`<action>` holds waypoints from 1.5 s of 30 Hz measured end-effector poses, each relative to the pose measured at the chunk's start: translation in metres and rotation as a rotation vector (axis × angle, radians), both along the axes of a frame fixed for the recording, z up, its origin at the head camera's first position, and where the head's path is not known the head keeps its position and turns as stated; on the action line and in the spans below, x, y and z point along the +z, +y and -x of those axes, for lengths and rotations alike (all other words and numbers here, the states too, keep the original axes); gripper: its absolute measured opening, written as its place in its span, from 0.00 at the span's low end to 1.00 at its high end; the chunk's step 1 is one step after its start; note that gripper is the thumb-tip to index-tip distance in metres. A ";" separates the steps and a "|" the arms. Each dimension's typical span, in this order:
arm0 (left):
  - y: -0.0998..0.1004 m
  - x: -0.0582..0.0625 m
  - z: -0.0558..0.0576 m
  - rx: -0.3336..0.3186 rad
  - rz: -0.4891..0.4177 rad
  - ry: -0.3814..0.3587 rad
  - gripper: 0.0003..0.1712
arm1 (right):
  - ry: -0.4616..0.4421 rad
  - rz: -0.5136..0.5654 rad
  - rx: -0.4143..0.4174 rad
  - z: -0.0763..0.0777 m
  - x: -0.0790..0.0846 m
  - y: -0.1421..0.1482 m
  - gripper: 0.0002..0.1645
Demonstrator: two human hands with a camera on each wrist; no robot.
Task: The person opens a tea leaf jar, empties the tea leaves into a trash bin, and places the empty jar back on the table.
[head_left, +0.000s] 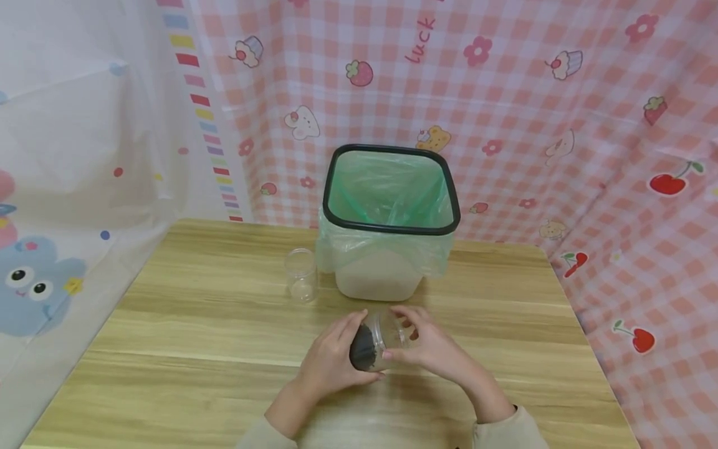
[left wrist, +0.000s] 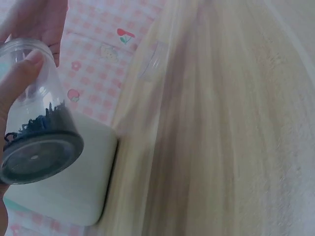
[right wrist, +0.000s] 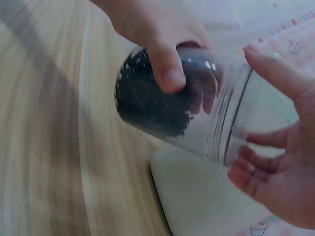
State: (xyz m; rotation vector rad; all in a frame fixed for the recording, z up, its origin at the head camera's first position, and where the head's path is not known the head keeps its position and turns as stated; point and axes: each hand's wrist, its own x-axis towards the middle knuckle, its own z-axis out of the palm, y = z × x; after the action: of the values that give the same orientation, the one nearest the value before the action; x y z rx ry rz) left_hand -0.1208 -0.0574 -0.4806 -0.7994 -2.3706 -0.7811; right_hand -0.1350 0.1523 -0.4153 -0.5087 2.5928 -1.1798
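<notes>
jar (head_left: 367, 350) is held over the table (head_left: 213, 355) in both hands, just in front of the lined bin (head_left: 378, 277). tipped well over, base to the left, ringed end (right wrist: 227, 115) to the right.

left hand (head_left: 333, 357) clamped round the body near the base, thumb across the wall. right hand (head_left: 434, 349) curled round the ringed end, thumb one side, fingers the other. can't tell if that end is a separate lid, or how hard either hand squeezes.

handling, my read: clear plastic, so light and fairly stiff, thin wall probably flexes under a hard pinch. more likely to dent or crack than shatter. smooth wall, so slippery. dark bits (right wrist: 152, 108) sit toward the base, weight biased that way, could slide with more tilt.

best hold: full wrap low on the body for the load, second grip on the rings for friction. don't crush mid-wall. second clear jar (head_left: 301, 277) stands beside the bin, looks like similar stuff.
</notes>
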 end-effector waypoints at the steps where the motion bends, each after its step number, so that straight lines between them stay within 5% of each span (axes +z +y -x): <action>1: -0.001 0.001 -0.001 -0.007 -0.001 -0.015 0.61 | 0.013 0.008 0.034 0.000 0.001 0.002 0.47; 8: -0.005 0.009 -0.003 -0.065 0.000 -0.104 0.60 | 0.069 0.061 0.263 0.002 0.007 0.011 0.53; 15: -0.006 0.009 -0.004 -0.084 0.007 -0.103 0.60 | 0.099 0.071 0.334 0.001 0.008 0.013 0.55; 20: -0.005 0.006 -0.004 -0.072 -0.002 -0.100 0.61 | 0.017 0.081 0.254 -0.003 0.008 0.011 0.58; 26: -0.002 -0.002 -0.002 -0.025 -0.005 -0.047 0.62 | -0.161 0.146 -0.074 -0.008 0.011 0.002 0.45; 29: -0.001 -0.005 -0.001 -0.003 0.003 0.012 0.62 | -0.233 0.122 -0.167 -0.009 0.013 -0.004 0.44; 38: -0.002 -0.008 -0.001 0.027 0.034 0.071 0.61 | -0.296 0.136 -0.172 -0.010 0.005 -0.011 0.48; 45: -0.004 -0.005 -0.002 0.003 0.025 0.037 0.61 | -0.230 0.081 -0.087 -0.008 0.005 -0.006 0.47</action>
State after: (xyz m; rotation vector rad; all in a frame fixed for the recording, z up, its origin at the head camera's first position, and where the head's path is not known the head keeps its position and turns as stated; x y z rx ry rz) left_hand -0.1185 -0.0616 -0.4854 -0.8135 -2.3522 -0.7308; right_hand -0.1273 0.1465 -0.4098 -0.2599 2.4001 -1.2929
